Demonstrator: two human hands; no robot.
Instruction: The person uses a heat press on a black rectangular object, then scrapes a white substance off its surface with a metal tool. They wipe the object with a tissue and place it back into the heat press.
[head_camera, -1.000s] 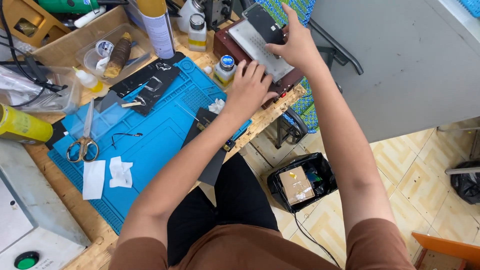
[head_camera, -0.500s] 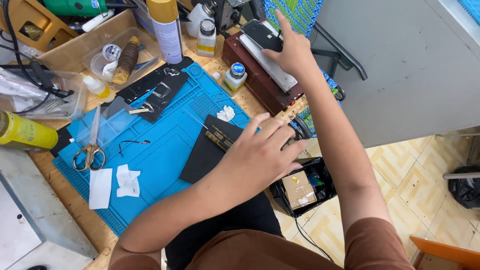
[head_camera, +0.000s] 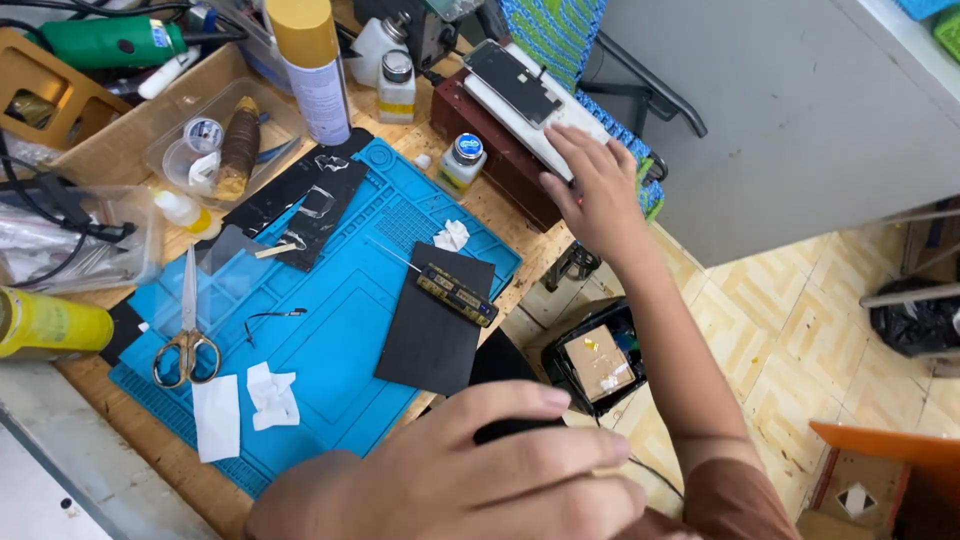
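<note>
R hand lies flat w/ fingers spread, gripping nothing, on the white plate upper centre beside 1 phone screen, not yet lifted; L hand low in frame, loosely curled, empty; 1 blue mat, 1 scissors, 2 small bottles.

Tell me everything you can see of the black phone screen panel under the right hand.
The black phone screen panel is a thin, glossy, dark rectangle with rounded corners. It lies flat and askew on a white slab topping a dark red-brown box at the bench's far edge. The right hand rests on the slab just below the panel, fingertips near its lower end.
</note>
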